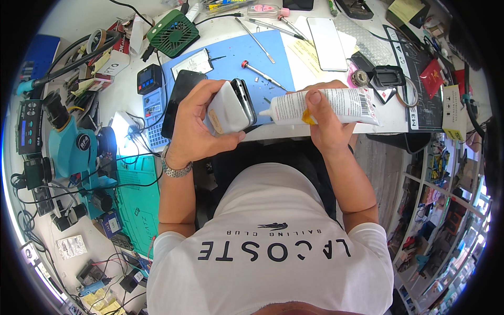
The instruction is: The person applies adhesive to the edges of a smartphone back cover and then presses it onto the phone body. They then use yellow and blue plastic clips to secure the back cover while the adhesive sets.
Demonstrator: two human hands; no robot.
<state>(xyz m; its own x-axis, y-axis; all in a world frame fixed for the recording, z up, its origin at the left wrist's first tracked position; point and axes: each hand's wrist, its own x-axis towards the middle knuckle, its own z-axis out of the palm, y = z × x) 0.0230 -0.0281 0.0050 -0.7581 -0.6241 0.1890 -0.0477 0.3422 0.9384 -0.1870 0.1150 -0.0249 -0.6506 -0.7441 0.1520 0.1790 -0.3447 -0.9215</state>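
My left hand [195, 123] is wrapped round a smartphone [227, 111] with a pale back, held tilted above the table's near edge. A narrow gap shows along the phone's edge facing the tube, where its layers look parted. In my right hand [329, 128] lies a white squeeze tube [346, 106] with a thin nozzle, my thumb pressing across its body. The nozzle points left at the phone's open edge, a small gap apart from it. A yellow-orange patch shows on the tube under my fingers. Behind my left hand lies a black phone or screen panel [181, 86].
On the blue work mat [275, 50] rest a red-capped screwdriver [265, 76] and small bits. A white phone [326, 44] lies beyond my right hand. A green fan [173, 34] stands far left, a teal microscope [73, 142] at left, a tape roll [409, 93] at right.
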